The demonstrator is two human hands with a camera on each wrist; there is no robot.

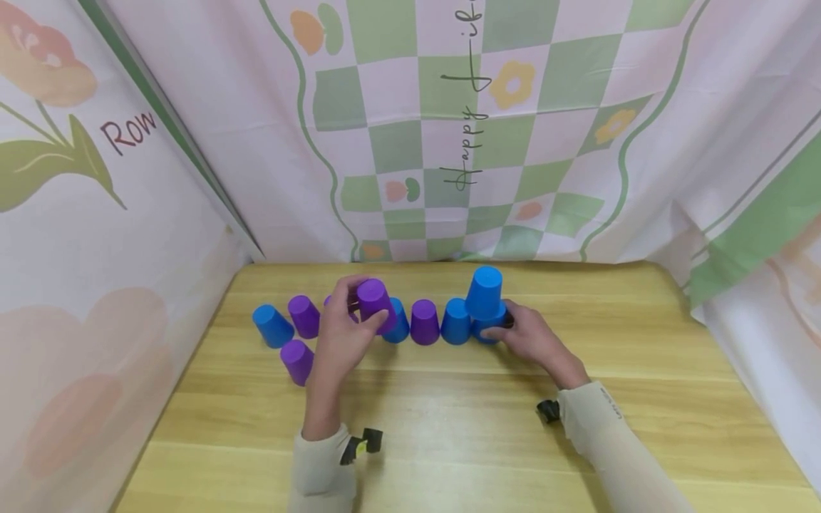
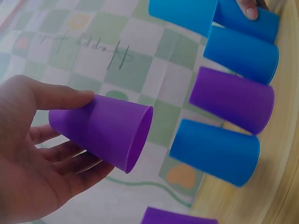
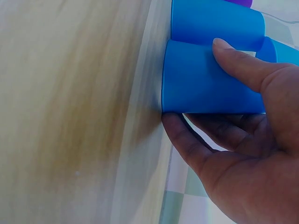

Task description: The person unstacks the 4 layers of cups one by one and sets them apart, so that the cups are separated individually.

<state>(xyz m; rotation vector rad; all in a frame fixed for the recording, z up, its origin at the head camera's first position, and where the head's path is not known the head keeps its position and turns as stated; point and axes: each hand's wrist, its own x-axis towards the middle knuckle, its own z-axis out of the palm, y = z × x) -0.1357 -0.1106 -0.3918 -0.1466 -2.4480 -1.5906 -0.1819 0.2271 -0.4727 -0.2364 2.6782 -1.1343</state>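
Observation:
My left hand (image 1: 338, 338) holds an upside-down purple cup (image 1: 373, 303) between thumb and fingers, raised above the row of cups; the left wrist view shows its rim apart from the others. At the row's right end my right hand (image 1: 537, 338) grips a blue cup (image 3: 210, 79) that stands rim down on the table. A second blue cup (image 1: 485, 291) sits on top, over that cup and the blue cup (image 1: 456, 320) beside it. Left of these stand a purple cup (image 1: 425, 322) and another blue cup (image 1: 398, 320), all rim down.
On the left of the wooden table (image 1: 449, 427) stand a blue cup (image 1: 273, 326), a purple cup (image 1: 304, 316) and a nearer purple cup (image 1: 297, 361). One more purple cup is partly hidden behind my left hand. A patterned curtain (image 1: 449, 128) hangs along the back edge.

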